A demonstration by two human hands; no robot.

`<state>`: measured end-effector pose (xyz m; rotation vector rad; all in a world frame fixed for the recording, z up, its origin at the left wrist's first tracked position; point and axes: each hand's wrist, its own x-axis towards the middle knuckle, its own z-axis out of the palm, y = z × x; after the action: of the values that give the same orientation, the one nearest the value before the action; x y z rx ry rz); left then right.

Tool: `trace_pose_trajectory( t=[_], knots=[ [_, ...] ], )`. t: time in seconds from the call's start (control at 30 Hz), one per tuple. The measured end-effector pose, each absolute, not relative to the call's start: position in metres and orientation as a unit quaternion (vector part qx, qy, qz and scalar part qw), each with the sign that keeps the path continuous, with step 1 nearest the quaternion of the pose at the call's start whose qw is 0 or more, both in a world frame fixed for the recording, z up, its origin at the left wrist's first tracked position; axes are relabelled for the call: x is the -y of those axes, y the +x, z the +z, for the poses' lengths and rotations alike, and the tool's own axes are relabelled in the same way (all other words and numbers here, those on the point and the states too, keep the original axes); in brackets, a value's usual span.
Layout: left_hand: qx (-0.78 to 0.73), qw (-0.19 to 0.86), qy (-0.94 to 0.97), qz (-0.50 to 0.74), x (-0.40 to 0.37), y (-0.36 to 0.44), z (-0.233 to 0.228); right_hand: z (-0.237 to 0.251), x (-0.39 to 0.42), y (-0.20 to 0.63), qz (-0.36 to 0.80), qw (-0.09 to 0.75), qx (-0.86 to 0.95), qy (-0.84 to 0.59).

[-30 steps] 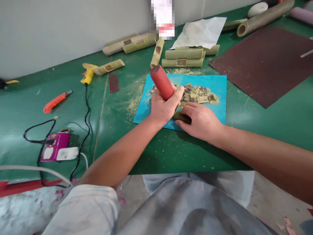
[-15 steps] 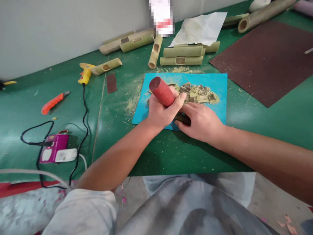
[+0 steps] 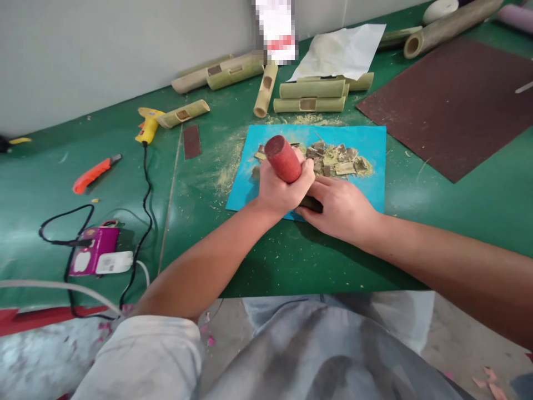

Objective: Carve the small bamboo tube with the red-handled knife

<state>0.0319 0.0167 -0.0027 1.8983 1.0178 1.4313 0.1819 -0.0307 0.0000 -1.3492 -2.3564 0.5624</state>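
Red cylinder (image 3: 283, 159) gripped by left hand (image 3: 282, 191) | right hand (image 3: 341, 208) pinching dark piece (image 3: 311, 204)

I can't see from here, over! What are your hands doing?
Left hand gripping red handle. Right hand pinning dark piece on blue mat. Chip pile just beyond.

Green bench (image 3: 291, 261) — blue mat (image 3: 366, 147), bamboo tubes (image 3: 310, 90), glue gun (image 3: 146, 125)

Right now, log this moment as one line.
left hand: grips red handle | right hand: pins dark piece | blue mat: chips piled
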Motion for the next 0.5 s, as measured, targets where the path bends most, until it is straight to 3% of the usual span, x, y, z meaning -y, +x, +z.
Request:
trace_pose_trajectory(
  t=[0.23, 0.5],
  knots=[
    [-0.430, 0.342, 0.610, 0.571, -0.0160, 0.0334, -0.0009, 0.0010, 0.0280, 0.1822, 0.179, 0.175, 0.838, -0.485],
    [-0.407, 0.321, 0.628, 0.581, -0.0191, 0.0357, -0.0028, 0.0028, 0.0296, 0.1818, 0.174, 0.176, 0.840, -0.483]
  ],
)
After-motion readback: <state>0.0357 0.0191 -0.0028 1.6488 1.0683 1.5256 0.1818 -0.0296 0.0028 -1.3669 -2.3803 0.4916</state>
